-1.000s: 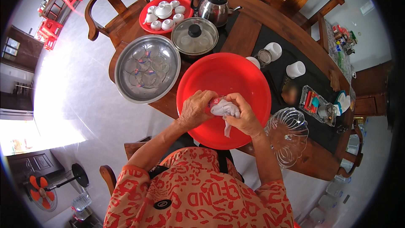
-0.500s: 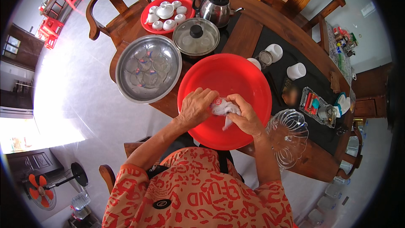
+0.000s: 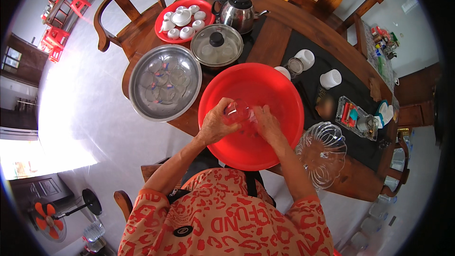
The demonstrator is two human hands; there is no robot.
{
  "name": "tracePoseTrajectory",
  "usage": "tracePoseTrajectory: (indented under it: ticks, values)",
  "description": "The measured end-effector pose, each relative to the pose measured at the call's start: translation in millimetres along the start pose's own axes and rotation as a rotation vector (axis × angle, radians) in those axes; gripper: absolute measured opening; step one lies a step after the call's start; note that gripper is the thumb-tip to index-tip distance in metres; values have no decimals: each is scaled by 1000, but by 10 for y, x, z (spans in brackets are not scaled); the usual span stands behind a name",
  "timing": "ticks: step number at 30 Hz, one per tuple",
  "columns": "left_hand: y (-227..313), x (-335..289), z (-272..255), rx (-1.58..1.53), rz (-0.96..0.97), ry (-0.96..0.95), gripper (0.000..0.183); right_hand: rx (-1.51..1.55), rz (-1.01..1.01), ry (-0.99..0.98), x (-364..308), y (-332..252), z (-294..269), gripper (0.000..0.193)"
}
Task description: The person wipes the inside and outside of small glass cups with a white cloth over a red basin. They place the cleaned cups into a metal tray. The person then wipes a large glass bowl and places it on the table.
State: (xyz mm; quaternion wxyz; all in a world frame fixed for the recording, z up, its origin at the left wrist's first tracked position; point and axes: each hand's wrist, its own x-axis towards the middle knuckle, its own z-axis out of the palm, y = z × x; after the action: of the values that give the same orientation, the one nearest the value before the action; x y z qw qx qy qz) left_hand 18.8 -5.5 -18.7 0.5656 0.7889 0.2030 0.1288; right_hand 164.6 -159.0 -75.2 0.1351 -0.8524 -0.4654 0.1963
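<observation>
A clear glass cup (image 3: pixel 238 110) is in my left hand (image 3: pixel 216 124), whose fingers curl round its side over the red basin (image 3: pixel 284 95). Close to the right of the cup, my right hand (image 3: pixel 268 123) reaches down into the basin. Motion smears its fingers, and a pale blur beside them is too unclear to name. On the left, a steel bowl (image 3: pixel 137 87) holds several clear glass cups (image 3: pixel 166 79).
Behind the basin stand a glass-lidded pot (image 3: pixel 222 56), a steel kettle (image 3: pixel 236 16) and a red tray (image 3: pixel 163 31) of white teaware. To the right are a ribbed glass bowl (image 3: pixel 323 154), white cups (image 3: pixel 330 79) and a glass tray (image 3: pixel 355 118) of small items.
The white cloth that both hands gripped no longer shows plainly. My left hand now shows a glass cup, while my right hand has gone lower into the basin.
</observation>
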Motion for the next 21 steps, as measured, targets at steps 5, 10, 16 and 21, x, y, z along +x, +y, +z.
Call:
tracePoseTrajectory:
  ticks: [5,10,16,21]
  values:
    - [-101,15,31,91,29,26,52,1137,44,197,-174,-266,-511,46]
    - [-41,35,52,183,53,32,54,833,-279,268,-272,-483,-853,43]
    - [124,22,51,422,305,140,49,397,-294,265,-265,-614,-844,44]
    - [113,14,51,437,342,130,49,641,-372,159,-226,-491,-810,36]
